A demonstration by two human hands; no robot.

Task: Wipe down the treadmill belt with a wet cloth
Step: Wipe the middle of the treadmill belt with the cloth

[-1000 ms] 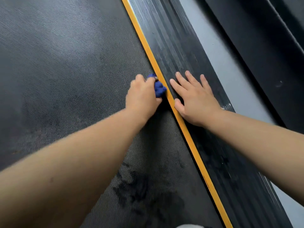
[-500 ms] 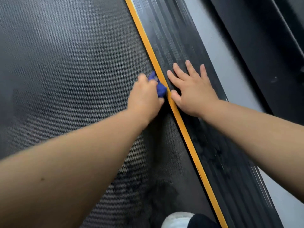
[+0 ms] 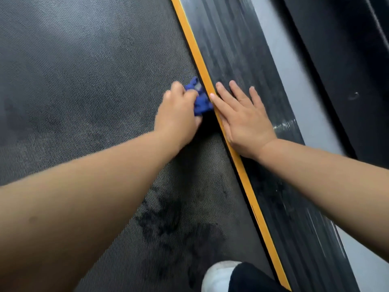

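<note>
Cloth, blue and bunched, is gripped in the curled fingers of the left hand and pressed to the belt hard against the yellow stripe, seemingly so that the belt's very edge is reached. The right hand is laid flat on the ribbed rail just beside it, fingers straight and slightly spread, most likely as a brace for the lean. Darker, wet-looking patches are seen on the belt nearer the shoe
</note>
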